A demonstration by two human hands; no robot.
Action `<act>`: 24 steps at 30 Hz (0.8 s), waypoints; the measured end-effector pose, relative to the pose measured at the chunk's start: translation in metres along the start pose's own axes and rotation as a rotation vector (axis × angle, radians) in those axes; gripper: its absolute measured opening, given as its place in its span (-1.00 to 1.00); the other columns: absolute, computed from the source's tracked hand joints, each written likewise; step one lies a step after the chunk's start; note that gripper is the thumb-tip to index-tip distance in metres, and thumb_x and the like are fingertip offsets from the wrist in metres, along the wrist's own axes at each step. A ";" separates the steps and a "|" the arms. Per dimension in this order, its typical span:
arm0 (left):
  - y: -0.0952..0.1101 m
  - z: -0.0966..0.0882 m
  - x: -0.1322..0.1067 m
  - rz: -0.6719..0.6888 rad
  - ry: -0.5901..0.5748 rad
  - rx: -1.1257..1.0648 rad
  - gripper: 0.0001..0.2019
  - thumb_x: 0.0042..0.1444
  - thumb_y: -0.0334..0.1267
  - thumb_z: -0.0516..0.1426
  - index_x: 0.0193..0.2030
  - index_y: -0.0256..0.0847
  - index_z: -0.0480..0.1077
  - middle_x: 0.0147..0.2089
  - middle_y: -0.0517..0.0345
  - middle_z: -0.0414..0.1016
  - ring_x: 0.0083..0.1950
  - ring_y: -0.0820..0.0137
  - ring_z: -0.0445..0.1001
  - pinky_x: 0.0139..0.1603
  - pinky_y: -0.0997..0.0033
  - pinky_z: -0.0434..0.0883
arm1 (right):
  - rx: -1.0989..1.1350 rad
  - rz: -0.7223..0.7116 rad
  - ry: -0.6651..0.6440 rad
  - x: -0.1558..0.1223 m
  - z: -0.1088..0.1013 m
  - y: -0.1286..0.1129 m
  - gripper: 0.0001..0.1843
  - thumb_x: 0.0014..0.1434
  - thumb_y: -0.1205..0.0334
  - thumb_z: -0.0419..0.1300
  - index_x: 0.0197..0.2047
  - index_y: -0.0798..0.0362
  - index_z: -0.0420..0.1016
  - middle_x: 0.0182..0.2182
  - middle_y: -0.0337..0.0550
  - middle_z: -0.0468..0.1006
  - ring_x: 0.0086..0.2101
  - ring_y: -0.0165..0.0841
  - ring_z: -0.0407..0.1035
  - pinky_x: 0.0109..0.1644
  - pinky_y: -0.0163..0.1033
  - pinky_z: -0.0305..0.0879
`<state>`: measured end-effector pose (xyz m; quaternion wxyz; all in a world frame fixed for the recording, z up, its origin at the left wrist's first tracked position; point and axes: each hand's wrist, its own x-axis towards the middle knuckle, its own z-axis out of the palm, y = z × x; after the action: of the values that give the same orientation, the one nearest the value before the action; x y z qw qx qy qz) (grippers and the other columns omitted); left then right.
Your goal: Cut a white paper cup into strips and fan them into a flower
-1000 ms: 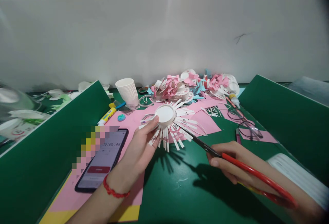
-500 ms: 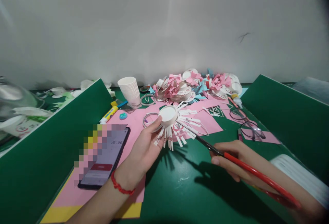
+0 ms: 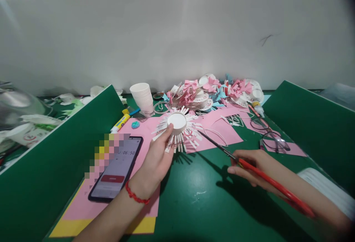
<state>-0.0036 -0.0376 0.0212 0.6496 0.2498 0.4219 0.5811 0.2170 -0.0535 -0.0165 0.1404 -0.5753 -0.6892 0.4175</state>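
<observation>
Between thumb and fingers, my left hand (image 3: 161, 151) pinches a white paper cup (image 3: 177, 121) whose sides are cut into thin strips, fanned out around its round base. Its base faces up toward me. My right hand (image 3: 251, 166) grips red-handled scissors (image 3: 222, 147) around the pivot, with the long handles lying back along the forearm. The blades look nearly closed, and their tips point at the right-hand strips without visibly cutting into them. Pink paper (image 3: 222, 131) lies on the green table under and behind the cut cup.
A stack of paper cups (image 3: 142, 97) stands behind. Pink, white and blue paper crafts (image 3: 199, 92) pile against the grey partition. A phone (image 3: 118, 168) rests on coloured sheets at left, near a glue stick (image 3: 120, 123). Eyeglasses (image 3: 273, 140) lie at right. Green dividers flank both sides.
The scissors have drawn away from the strips, rightward. My left hand has turned and shifted the cut cup slightly left, so its strips now fan out on both sides.
</observation>
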 end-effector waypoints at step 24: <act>-0.045 -0.005 0.007 -0.233 -0.210 -0.133 -0.85 -0.10 -0.39 0.22 -0.32 -0.33 0.47 -0.29 0.05 0.53 -0.28 0.37 0.46 -0.23 0.42 0.36 | 0.805 -0.006 0.503 0.028 0.031 -0.021 -0.56 -0.23 0.08 0.37 -0.34 0.04 0.25 -0.72 -0.48 0.19 -0.71 -0.55 0.03 -0.66 -0.39 -0.04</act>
<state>0.0160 -0.0404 -0.0198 0.7680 0.2151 0.3386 0.4992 0.1735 -0.0406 -0.0282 0.5161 -0.5562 -0.4188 0.4989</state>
